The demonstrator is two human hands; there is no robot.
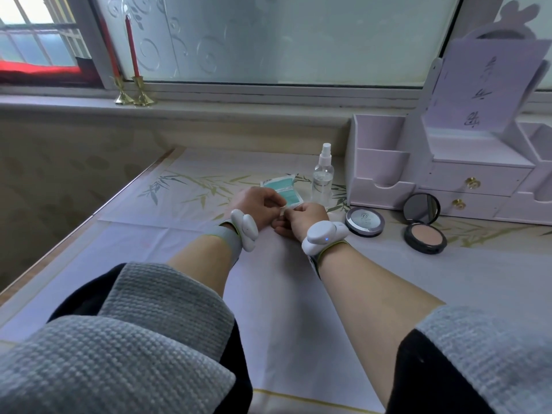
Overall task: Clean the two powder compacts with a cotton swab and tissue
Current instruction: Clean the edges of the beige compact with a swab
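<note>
My left hand (pixel 256 204) and my right hand (pixel 301 220) meet at the middle of the table, both pinching a small pale item (pixel 283 211) between their fingertips; what it is cannot be told. A teal tissue packet (pixel 282 189) lies just behind the hands. A closed round silver compact (pixel 365 221) sits to the right of my right hand. Farther right an open black compact (pixel 425 236) shows beige powder, its mirror lid (pixel 421 208) standing up.
A clear spray bottle (pixel 323 174) stands behind the tissue packet. A white drawer organiser (pixel 448 171) fills the back right. Two red candles in brass holders (pixel 133 70) stand on the windowsill. The table's left edge (pixel 89 222) runs diagonally.
</note>
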